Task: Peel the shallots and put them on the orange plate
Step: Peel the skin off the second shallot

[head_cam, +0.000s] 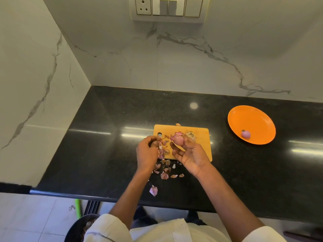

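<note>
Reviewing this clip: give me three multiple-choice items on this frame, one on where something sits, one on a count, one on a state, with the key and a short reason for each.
1. Where does the wooden cutting board lie?
A. On the black counter
B. On the floor
C. On the orange plate

2. How many peeled shallots lie on the orange plate?
A. None
B. One
C. Four

3. What is the right hand doing?
A. Resting flat on the counter
B. Touching the plate
C. Holding a shallot

Key: 1 A, the board lies on the counter left of the plate. 2 B, a single peeled shallot sits near the plate's near edge. 3 C, its fingers curl round a partly skinned shallot above the board.
</note>
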